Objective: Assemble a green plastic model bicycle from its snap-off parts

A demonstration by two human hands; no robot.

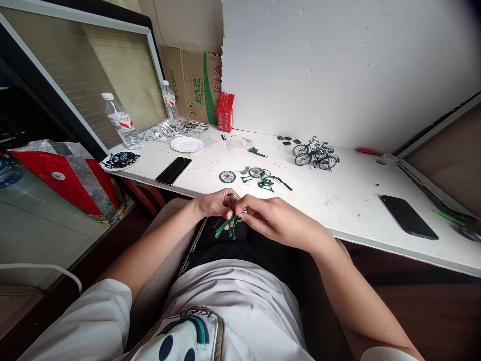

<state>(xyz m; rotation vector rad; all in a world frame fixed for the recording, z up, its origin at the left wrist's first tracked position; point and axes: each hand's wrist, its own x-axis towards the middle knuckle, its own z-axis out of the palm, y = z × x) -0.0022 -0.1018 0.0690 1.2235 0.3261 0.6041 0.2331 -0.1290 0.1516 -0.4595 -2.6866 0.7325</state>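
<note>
Above my lap, just off the table's front edge, both hands meet around a green model bicycle frame (227, 227). My left hand (215, 204) is closed on it from the left. Thumb and forefinger of my right hand (267, 216) pinch its right side; any small part between those fingertips is hidden. On the table beyond lie a loose spoked wheel (227, 176), a second wheel (256, 173) and green bicycle parts (266, 184). Farther back is another green piece (257, 152). Assembled model bicycles (315, 154) stand together at the back right.
A black phone (174, 171) lies left and a second phone (409, 216) right on the white table (361, 200). White plates (187, 144), water bottles (122, 123), a red box (226, 113) and a cardboard box (195, 85) stand at the back left. A white panel rises behind.
</note>
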